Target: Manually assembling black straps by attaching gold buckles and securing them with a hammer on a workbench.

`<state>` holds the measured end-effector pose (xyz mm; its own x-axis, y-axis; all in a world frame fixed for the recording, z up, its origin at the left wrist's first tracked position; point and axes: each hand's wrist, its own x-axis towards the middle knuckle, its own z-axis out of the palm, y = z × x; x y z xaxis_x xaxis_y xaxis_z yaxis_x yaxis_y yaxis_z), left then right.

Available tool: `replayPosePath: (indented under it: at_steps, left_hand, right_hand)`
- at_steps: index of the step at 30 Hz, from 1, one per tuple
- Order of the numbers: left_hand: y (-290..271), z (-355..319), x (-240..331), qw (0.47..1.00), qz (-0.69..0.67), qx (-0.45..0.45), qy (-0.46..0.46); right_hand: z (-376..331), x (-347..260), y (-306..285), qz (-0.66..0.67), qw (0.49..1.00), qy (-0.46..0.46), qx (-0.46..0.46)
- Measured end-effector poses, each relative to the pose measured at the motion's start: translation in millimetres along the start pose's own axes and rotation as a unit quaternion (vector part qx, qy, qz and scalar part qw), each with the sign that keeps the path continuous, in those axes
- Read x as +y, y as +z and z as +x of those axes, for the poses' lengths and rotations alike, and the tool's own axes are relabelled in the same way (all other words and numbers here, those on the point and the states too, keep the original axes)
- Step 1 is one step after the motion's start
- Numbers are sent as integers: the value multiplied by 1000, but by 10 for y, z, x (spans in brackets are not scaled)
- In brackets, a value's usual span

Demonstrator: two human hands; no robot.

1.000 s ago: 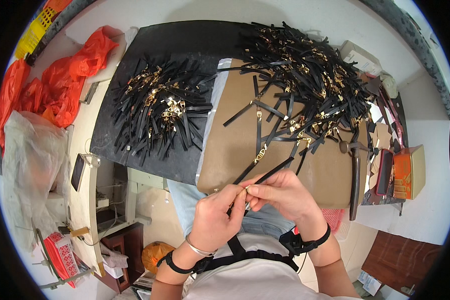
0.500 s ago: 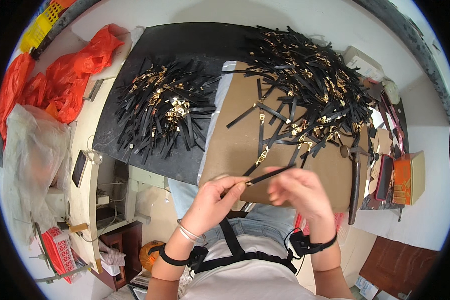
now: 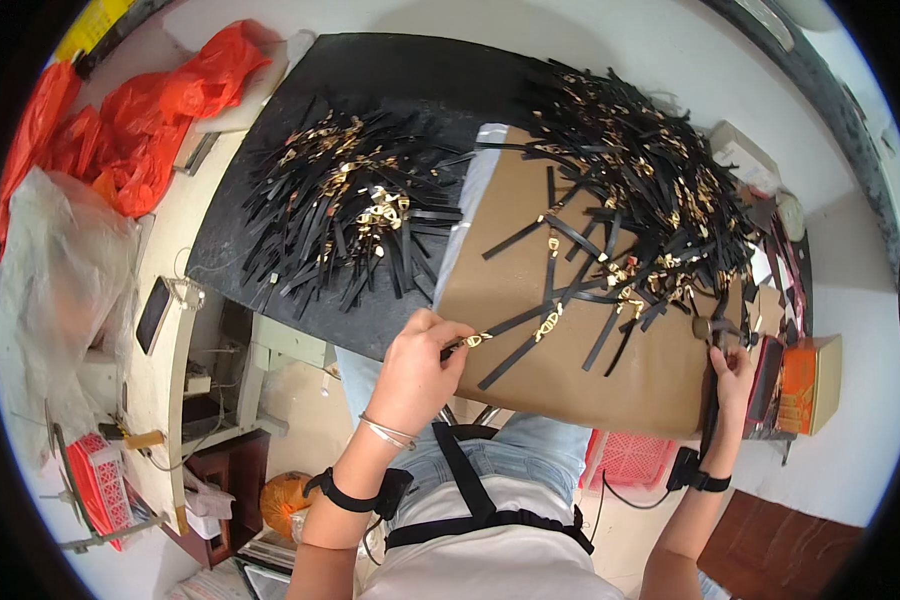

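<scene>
My left hand (image 3: 422, 365) pinches a black strap with gold-coloured metal hardware (image 3: 474, 341) at the near left edge of a brown mat (image 3: 630, 385). At the mat's right side, my right hand (image 3: 734, 385) is closed round the handle of a hammer (image 3: 710, 328), just below its head. A loose strap (image 3: 510, 364) with a gold link lies on the mat just right of my left hand. Farther back on the right spreads a large heap of black straps (image 3: 660, 170) with gold fittings. Another heap (image 3: 335, 190) lies on the black tabletop to the left.
An orange box (image 3: 812, 385) and a dark red phone-like object (image 3: 766, 380) sit right of the hammer. A white box (image 3: 745, 155) stands behind. On the left, a pale side bench (image 3: 175, 400) holds a phone (image 3: 154, 315) and red plastic bags (image 3: 140, 150).
My right hand has left the strap, moved right and taken hold of the hammer. My left hand keeps its strap, whose gold hardware now shows. The view has shifted slightly.
</scene>
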<state>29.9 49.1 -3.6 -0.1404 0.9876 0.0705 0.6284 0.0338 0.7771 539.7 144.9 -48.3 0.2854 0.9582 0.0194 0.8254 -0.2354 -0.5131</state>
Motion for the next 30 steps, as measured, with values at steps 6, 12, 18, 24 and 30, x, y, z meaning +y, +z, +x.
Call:
replayPosePath:
  at_steps: [6, 12, 18, 24, 30]
  left_hand:
    - [35, -14, 12, 991, -100, 33, -77]
    - [28, 0, -3, 990, -101, 28, -95]
    - [83, -3, -28, 989, -104, 42, -92]
    - [106, -44, -34, 987, -104, 49, -108]
    - [92, -82, 28, 996, -63, 52, -47]
  right_hand:
    - [-619, -662, -309, 237, 970, -21, 54]
    - [-1359, -1973, 77, 162, 953, -249, -60]
    - [-1372, -2913, 612, 96, 897, -431, 3]
    - [-1321, -2826, 460, -49, 873, -477, -90]
    - [-1183, -1825, 82, 196, 969, -150, -29]
